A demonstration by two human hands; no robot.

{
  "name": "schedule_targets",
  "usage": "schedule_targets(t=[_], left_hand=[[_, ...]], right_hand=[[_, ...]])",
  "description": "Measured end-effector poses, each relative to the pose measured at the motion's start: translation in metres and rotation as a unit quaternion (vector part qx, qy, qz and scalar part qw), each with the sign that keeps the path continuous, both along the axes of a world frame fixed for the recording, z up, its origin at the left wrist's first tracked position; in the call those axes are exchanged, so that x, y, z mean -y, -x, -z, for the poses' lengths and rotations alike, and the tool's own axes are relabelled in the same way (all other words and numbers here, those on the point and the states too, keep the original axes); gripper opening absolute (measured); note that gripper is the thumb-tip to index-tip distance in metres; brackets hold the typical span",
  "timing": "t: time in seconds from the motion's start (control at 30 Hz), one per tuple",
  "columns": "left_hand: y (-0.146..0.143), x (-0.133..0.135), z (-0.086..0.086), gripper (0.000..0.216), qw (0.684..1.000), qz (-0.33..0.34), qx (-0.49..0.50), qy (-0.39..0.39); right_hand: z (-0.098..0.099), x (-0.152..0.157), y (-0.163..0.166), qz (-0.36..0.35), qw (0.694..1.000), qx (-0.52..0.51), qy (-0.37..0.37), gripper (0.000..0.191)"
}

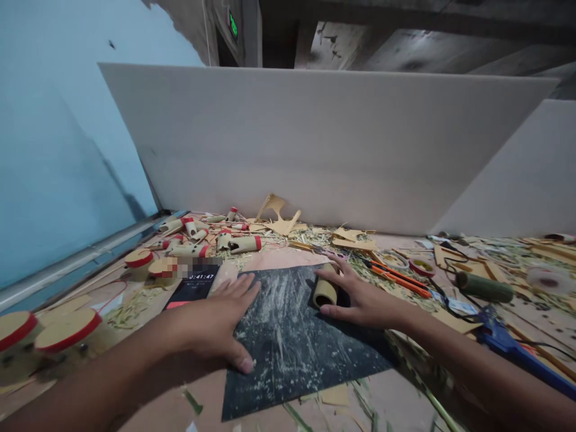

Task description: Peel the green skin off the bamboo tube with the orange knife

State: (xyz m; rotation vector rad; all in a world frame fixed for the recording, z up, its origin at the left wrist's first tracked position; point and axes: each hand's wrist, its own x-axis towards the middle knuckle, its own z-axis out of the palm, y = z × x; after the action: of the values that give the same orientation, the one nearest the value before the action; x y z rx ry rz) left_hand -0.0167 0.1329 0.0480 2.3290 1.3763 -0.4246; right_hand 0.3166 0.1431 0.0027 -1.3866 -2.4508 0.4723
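A dark sheet of sandpaper (288, 342), streaked with pale dust, lies on the table in front of me. My left hand (220, 318) rests with spread fingers on its left edge, the thumb lying flat on the sheet. Near the sheet's upper right, my right hand (351, 291) is wrapped round a short bamboo tube (324, 293). The tube lies on its side on the sandpaper, its round open end facing me. A phone (191, 282) showing a timer lies just beyond my left hand, partly covered by it.
Bamboo pieces with red-taped ends (245, 243) lie at the back left, and red-rimmed drums (69, 330) stand at the left. Shavings and orange-handled cutters (400, 279) are at the right, with a green bamboo piece (483, 287) and a blue glue gun (517, 348). A white board (315, 150) closes the back.
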Motion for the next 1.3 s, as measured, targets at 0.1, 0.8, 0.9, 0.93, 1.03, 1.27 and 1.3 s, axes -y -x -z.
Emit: schedule_targets(t=[0.1,0.8,0.9,0.93,1.03,1.27,1.3], left_hand=[[0.004,-0.001,-0.002,0.132,1.0,-0.008,-0.029,0.005],[-0.012,-0.002,0.0,0.123,0.994,0.096,0.031,0.048],[-0.013,-0.001,-0.001,0.123,0.995,0.087,0.027,0.047],[-0.013,-0.001,-0.001,0.122,0.995,0.086,0.025,0.048],[-0.012,-0.001,0.0,0.12,0.995,0.09,0.027,0.045],[-0.012,-0.001,0.003,0.12,0.995,0.082,0.022,0.052],[-0.012,-0.001,0.004,0.12,0.995,0.082,0.023,0.049]], right_hand=[[-0.002,0.002,0.005,0.034,0.999,-0.017,-0.022,0.079],[0.009,0.033,0.052,-0.067,0.994,-0.076,-0.037,0.063],[0.01,0.034,0.052,-0.083,0.993,-0.073,-0.041,0.071],[0.01,0.035,0.053,-0.131,0.989,-0.069,-0.024,0.078],[0.011,0.036,0.051,-0.113,0.991,-0.07,-0.029,0.076],[0.011,0.036,0.049,-0.15,0.985,-0.085,0.019,0.077],[0.01,0.035,0.048,-0.09,0.992,-0.087,-0.008,0.069]])
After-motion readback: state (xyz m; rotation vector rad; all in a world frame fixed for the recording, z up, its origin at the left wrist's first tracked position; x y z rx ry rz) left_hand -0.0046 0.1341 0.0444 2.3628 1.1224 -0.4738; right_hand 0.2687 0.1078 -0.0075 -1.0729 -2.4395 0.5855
